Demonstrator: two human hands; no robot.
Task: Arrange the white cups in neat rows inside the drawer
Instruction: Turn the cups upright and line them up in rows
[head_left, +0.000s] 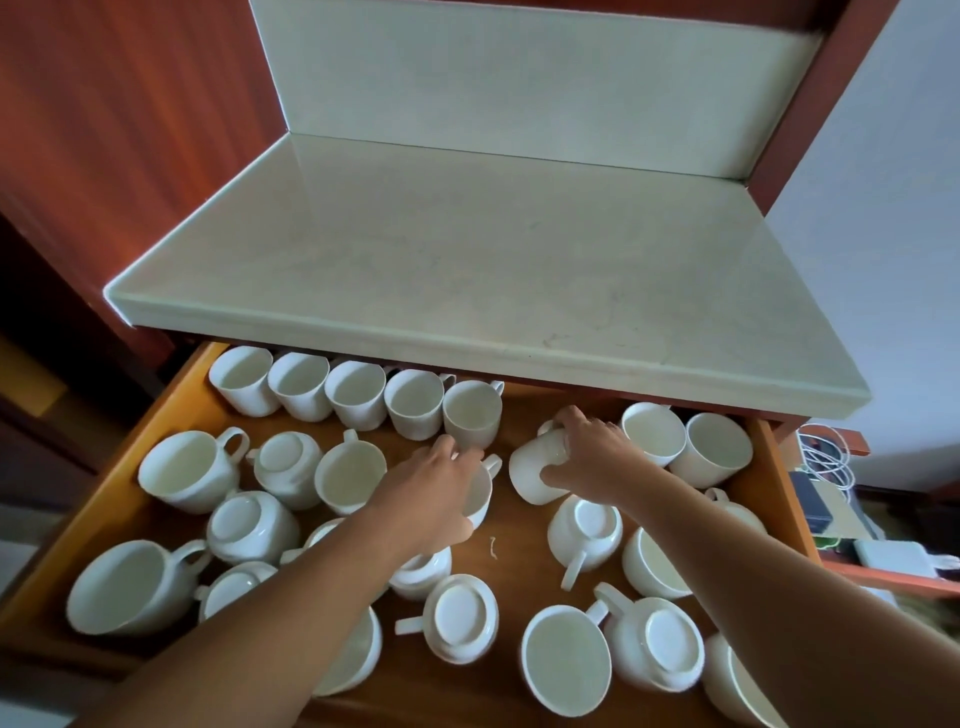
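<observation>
Jumbled cups crowd the drawer's near edge; a row lines its far left. Left hand grips an upright cup mid-drawer, right hand clasps a tilted cup.

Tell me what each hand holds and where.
Left hand grips an upright cup over its rim; right hand grips a tilted cup round its body.

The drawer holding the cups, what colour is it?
The drawer is warm orange-brown wood, seen plainly in the head view.
</observation>
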